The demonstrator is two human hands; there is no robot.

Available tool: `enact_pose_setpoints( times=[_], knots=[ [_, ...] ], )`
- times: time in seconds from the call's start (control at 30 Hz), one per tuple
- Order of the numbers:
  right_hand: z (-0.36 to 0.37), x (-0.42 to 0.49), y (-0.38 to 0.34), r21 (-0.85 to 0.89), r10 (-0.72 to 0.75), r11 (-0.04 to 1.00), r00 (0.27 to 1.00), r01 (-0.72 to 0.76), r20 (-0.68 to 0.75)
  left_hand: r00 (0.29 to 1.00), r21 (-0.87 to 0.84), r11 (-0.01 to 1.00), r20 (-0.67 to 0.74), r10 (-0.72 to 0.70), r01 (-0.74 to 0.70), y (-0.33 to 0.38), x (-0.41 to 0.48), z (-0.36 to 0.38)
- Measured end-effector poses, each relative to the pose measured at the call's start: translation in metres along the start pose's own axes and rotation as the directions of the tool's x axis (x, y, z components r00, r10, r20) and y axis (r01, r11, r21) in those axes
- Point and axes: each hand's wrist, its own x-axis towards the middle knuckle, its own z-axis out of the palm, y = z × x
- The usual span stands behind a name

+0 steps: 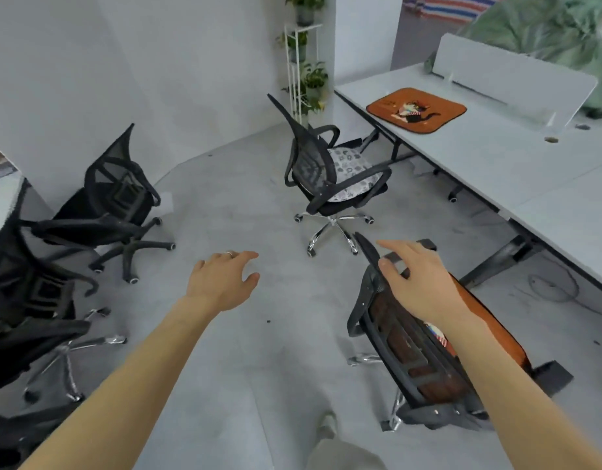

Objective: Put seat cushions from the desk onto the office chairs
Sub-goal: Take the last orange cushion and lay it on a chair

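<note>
The left hand (221, 283) was spread open in the middle, holding nothing. The right hand (418, 283) was open over the lower-right chair (411, 361). An orange cushion (415, 109) lay on the desk (496, 157), upper right.

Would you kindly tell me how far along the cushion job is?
Done: the middle chair carries a patterned cushion, and the near chair an orange cushion. In hand: nothing; the right hand rests on that chair's back, the left hand is free. Left: the cat cushion on the desk, and bare black chairs at left.
</note>
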Motion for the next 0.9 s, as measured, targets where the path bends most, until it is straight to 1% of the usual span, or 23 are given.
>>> enact_pose_setpoints(
  times=[0.07, 0.13, 0.23, 0.4, 0.5, 0.57, 0.6, 0.73, 0.8, 0.9],
  knots=[
    [0.009, 0.057, -0.009, 0.007, -0.001, 1.0, 1.0, 0.001, -0.019, 1.0, 0.017, 1.0, -0.005, 0.0, 0.0, -0.02, 0.054, -0.018],
    [0.015, 0.105, -0.02, -0.021, -0.025, 0.999, 0.999, 0.024, -0.03, 1.0, 0.002, 1.0, -0.029, 0.005, -0.005, -0.035, 0.099, -0.036],
    [0.027, 0.173, -0.038, -0.057, -0.025, 0.998, 1.0, 0.025, 0.002, 0.999, -0.045, 0.999, -0.036, 0.013, -0.015, -0.053, 0.161, -0.054],
    [0.054, 0.28, -0.047, -0.059, 0.051, 0.997, 0.999, -0.05, 0.018, 0.997, -0.071, 0.995, -0.026, 0.067, -0.069, -0.075, 0.282, -0.076],
    [0.071, 0.355, -0.052, -0.065, 0.131, 0.989, 0.991, -0.132, -0.011, 0.988, -0.08, 0.986, -0.045, 0.146, -0.149, -0.085, 0.375, -0.091],
    [0.074, 0.381, -0.053, -0.065, 0.181, 0.981, 0.983, -0.182, -0.02, 0.975, -0.097, 0.971, -0.063, 0.212, -0.217, -0.08, 0.414, -0.103],
    [0.076, 0.41, -0.054, -0.057, 0.222, 0.973, 0.974, -0.224, -0.047, 0.959, -0.109, 0.954, -0.075, 0.273, -0.28, -0.08, 0.451, -0.115],
    [0.068, 0.467, -0.057, -0.047, 0.308, 0.947, 0.941, -0.317, -0.139, 0.902, -0.135, 0.896, -0.161, 0.402, -0.423, -0.059, 0.533, -0.154],
    [0.062, 0.496, -0.052, -0.035, 0.363, 0.926, 0.914, -0.375, -0.181, 0.872, -0.148, 0.863, -0.166, 0.46, -0.483, -0.043, 0.576, -0.171],
    [0.049, 0.532, -0.036, -0.015, 0.412, 0.904, 0.88, -0.427, -0.235, 0.817, -0.099, 0.814, -0.158, 0.555, -0.572, -0.011, 0.637, -0.186]
  ],
)
